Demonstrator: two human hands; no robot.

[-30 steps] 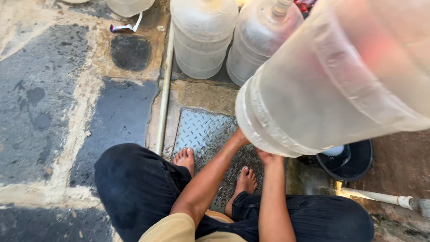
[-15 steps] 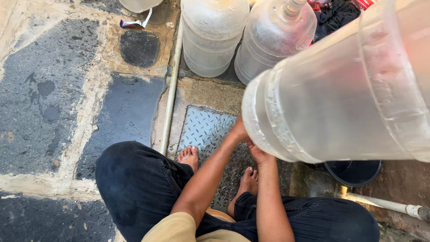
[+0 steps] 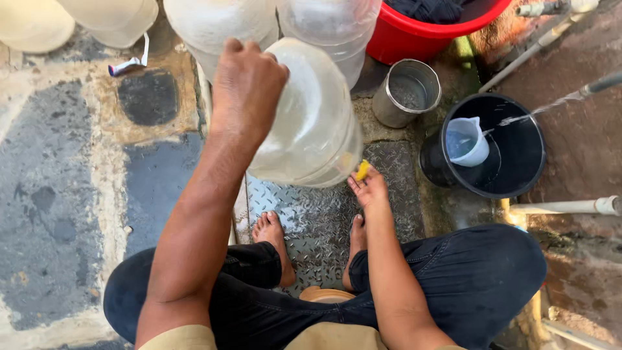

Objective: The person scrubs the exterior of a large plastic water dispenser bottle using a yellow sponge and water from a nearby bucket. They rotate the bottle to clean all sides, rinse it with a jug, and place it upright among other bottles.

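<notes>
Two hands are working on one big clear water jug [image 3: 311, 123]. A moment ago the jug was lifted up close to the camera; now it is sitting low over the metal floor plate [image 3: 324, 220], so both hands are showing. The left hand [image 3: 249, 84] is closing around the top of the jug. The right hand [image 3: 369, 188] is pinching a small yellow scrubber [image 3: 363, 170] against the jug's bottom edge. Water is pouring into a black bucket [image 3: 518, 162] nearby.

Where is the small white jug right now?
In the head view, right of centre: the white jug sits inside the black bucket, under the water stream, beside the metal pot.
</notes>
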